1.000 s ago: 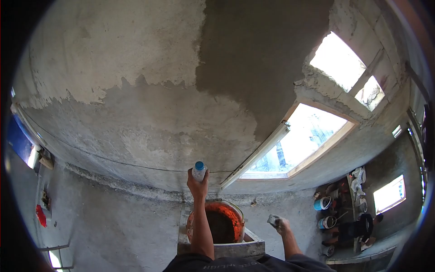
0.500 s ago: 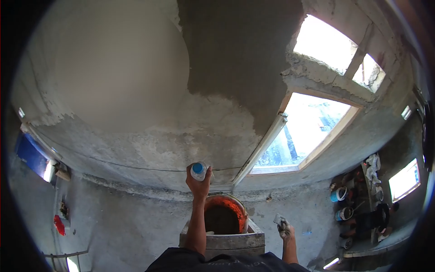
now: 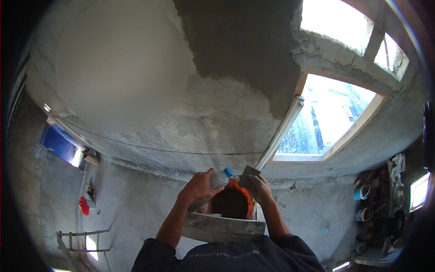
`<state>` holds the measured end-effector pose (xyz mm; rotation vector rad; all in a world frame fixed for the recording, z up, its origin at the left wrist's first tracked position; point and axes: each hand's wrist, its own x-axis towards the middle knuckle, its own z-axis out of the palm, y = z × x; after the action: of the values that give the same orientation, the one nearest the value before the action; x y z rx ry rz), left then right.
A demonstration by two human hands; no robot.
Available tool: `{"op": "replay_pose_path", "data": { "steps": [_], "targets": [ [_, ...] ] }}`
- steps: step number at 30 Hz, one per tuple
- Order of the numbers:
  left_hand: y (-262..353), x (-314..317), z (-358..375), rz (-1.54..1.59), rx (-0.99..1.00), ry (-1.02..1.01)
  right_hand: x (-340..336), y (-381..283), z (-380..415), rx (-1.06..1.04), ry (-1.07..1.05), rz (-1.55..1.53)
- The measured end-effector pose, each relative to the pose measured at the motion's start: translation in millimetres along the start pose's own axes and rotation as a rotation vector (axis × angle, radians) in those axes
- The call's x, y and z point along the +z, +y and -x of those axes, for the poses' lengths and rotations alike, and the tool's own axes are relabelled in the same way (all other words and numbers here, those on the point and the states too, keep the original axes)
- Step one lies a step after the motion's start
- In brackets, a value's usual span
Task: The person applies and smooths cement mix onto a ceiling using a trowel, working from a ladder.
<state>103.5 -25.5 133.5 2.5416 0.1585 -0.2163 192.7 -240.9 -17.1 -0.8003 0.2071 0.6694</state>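
Observation:
My left hand (image 3: 197,187) is wrapped round a clear plastic bottle (image 3: 218,178) with a blue cap, tilted to the right. Close beside the cap, my right hand (image 3: 260,187) grips a flat grey rectangular tool (image 3: 248,177), held up on edge. Below both hands stands an orange-rimmed bucket (image 3: 249,199) with dark grey contents. It rests on a grey block-like stand (image 3: 222,225).
Ahead rises a wall (image 3: 217,113) with a darker wet-looking patch and a window opening (image 3: 317,118) at the right. Buckets (image 3: 362,192) stand at the far right near a person in dark clothes. A red object (image 3: 84,206) lies at the left.
My left hand has come down and tipped the bottle rightward. My right hand has risen and moved left to beside the bottle with the flat tool. The view has shifted.

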Motion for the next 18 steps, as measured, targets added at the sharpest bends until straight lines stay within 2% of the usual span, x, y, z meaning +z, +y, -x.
{"op": "replay_pose_path", "data": {
  "steps": [3, 5, 9, 12, 13, 18],
  "targets": [
    [20, 6, -6, -0.107, -0.033, -0.091, 28, -3, 12, 0.057, -0.003, -0.030],
    [28, 12, -16, -0.160, -0.015, -0.201, 25, -2, 14, 0.084, 0.008, -0.061],
    [44, 29, -35, -0.339, 0.027, -0.288, 7, -11, 20, 0.047, 0.050, -0.093],
    [58, 39, -45, -0.418, 0.142, -0.224, -9, -22, 24, -0.033, 0.096, -0.120],
    [64, 42, -46, -0.423, 0.157, -0.277, -18, -19, 27, -0.083, 0.082, -0.153],
    [85, 52, -64, -0.538, 0.229, -0.256, -47, -22, 21, -0.041, 0.094, -0.269]
  ]
}}
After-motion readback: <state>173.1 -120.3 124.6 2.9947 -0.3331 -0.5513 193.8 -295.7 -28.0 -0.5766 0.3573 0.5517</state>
